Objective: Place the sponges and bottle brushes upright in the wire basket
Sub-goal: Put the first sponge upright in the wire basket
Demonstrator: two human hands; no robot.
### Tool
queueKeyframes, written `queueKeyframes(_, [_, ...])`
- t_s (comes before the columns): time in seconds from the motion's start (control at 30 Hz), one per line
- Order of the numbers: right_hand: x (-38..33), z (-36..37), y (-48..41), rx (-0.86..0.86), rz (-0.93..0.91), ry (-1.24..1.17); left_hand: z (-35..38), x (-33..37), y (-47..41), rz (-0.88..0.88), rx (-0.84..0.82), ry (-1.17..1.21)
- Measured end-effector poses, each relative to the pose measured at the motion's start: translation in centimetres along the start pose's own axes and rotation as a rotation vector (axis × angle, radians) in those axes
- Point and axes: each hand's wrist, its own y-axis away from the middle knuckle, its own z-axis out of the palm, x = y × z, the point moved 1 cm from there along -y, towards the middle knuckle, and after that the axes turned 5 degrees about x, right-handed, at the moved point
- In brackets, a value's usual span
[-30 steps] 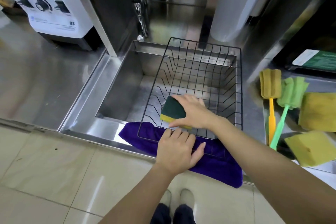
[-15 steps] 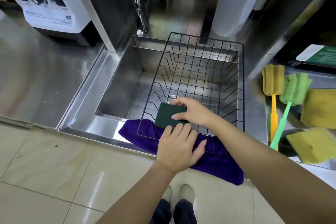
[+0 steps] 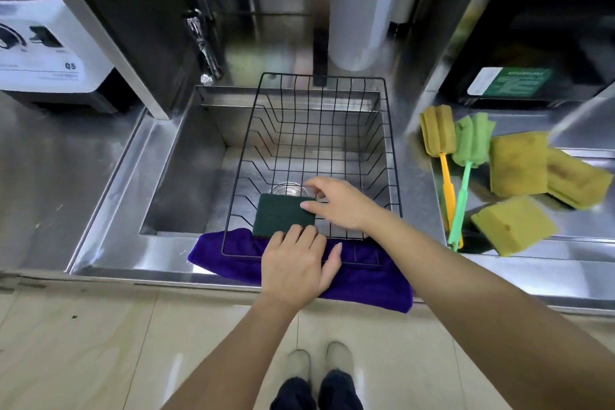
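A black wire basket (image 3: 332, 77) sits across the steel sink (image 3: 186, 176). A dark green sponge (image 3: 283, 215) stands on edge inside it, against the near wall. My right hand (image 3: 339, 205) hovers at the sponge's right top corner, its thumb touching and its fingers spread. My left hand (image 3: 296, 263) lies palm down on the basket's near rim, fingertips by the sponge's lower edge. On the counter to the right lie a yellow bottle brush (image 3: 437, 135), a green bottle brush (image 3: 472, 140) and three yellow sponges (image 3: 517, 163).
A purple cloth (image 3: 366, 283) lies under the basket's near edge and hangs over the counter front. A faucet (image 3: 204, 46) stands behind the sink at the left. A white appliance (image 3: 50, 53) stands on the left counter. A white cylinder (image 3: 362, 10) stands behind the basket.
My right hand lowered the green sponge into the basket's near side, turned it upright, then loosened its grip. My left hand stayed on the rim.
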Motion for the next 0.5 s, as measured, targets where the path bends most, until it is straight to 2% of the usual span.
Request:
queueKeyframes(0.17, [2.0, -3.0, 2.6, 0.242, 0.079, 0.047, 0.1, -0.1, 0.0, 0.022, -0.038, -0.005])
queueKeyframes(0.33, [4.9, -5.8, 5.4, 0.590, 0.166, 0.092, 0.1, 2.7, -1.4, 0.061, -0.109, 0.026])
queueKeyframes(0.5, [8.0, -7.6, 9.3, 0.856, 0.407, 0.267, 0.5, 6.4, -2.1, 0.049, -0.217, 0.076])
